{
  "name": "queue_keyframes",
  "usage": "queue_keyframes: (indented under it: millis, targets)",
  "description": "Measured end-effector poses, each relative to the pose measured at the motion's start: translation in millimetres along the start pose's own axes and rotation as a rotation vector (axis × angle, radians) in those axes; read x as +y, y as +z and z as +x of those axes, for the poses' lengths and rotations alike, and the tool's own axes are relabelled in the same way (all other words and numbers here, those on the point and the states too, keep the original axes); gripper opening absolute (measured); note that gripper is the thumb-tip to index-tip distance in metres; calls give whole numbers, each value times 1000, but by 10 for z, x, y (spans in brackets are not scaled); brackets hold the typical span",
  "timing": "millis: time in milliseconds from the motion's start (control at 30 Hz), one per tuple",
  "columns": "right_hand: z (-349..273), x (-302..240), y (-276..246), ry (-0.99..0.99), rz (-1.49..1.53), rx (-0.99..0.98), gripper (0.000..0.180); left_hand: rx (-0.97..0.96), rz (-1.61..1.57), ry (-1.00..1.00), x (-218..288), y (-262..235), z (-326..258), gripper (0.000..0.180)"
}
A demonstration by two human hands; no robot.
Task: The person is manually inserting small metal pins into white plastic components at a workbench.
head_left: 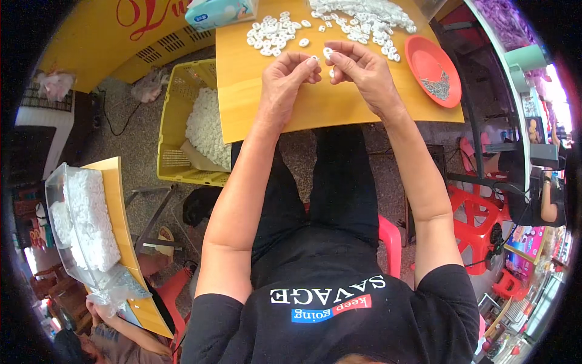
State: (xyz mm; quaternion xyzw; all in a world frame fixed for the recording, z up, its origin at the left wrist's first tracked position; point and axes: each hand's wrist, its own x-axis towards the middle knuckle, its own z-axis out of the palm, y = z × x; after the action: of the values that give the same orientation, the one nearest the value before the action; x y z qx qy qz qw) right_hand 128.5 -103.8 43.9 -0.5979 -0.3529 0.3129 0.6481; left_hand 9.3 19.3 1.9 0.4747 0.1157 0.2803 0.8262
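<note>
Above the front part of a yellow tabletop (254, 109), my two hands face each other, fingertips a short gap apart. My right hand (367, 73) pinches a small white oval plastic piece (328, 53) with a dark centre. Another bit of white shows beneath its fingers. The fingers of my left hand (286, 76) are pinched together; something tiny at their tips is too small to make out. Beyond my left hand lies a loose group of white oval pieces (267, 37), and one single piece (304, 42) sits between the hands and the pile.
A large heap of white pieces (370, 15) covers the table's far side. At right, a red dish (415, 51) holds thin metal bits (439, 88). A tissue pack (221, 13) lies far left. Below stands a yellow crate (173, 115) of white pieces. Another person works at lower left.
</note>
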Motion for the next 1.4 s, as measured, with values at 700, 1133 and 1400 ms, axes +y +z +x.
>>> queue_keyframes:
  millis: [700, 1133, 1400]
  targets:
    - [-12, -1, 86, -152, -396, 83, 23, 27, 50, -10, 5, 9, -13, 17]
    - [-3, -16, 81, -139, -395, 34, 24, 17, 98, -9, -2, -11, -10, 20]
    - [-31, -14, 190, -61, -334, 54, 27, 21, 8, -10, -15, -10, -11, 18]
